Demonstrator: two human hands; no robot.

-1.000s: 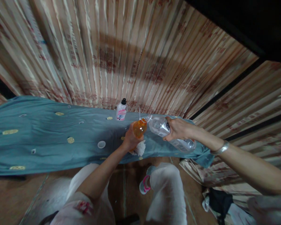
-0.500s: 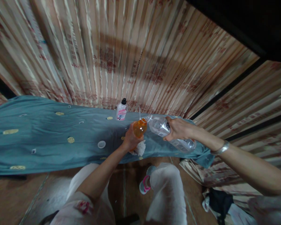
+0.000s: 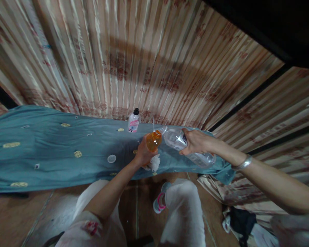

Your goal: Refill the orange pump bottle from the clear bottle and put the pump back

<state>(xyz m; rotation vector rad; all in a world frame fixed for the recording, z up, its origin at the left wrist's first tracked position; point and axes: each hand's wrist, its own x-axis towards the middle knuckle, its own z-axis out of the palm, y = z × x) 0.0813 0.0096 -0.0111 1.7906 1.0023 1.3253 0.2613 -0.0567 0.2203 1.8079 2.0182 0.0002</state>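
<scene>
My left hand [image 3: 144,152] is closed around an amber bottle [image 3: 153,140] with its open mouth facing up. In my right hand [image 3: 195,141] is a large clear plastic bottle [image 3: 173,139], tipped so that its neck lies close beside the amber bottle's mouth. Whether the two mouths touch, and whether liquid flows, I cannot tell. A white crumpled or ruffled thing [image 3: 155,162] shows just below my left hand. Behind the amber bottle a thin pale tube or stem [image 3: 153,122] stands up, its lower part hidden.
A small bottle with a black cap and pink label [image 3: 133,120] stands at the back of the cloth-covered bench [image 3: 48,137]. A round white disc [image 3: 111,159] lies left of my left hand. Pleated curtains [image 3: 134,61] hang behind. Dark and pale items [image 3: 240,221] lie at lower right.
</scene>
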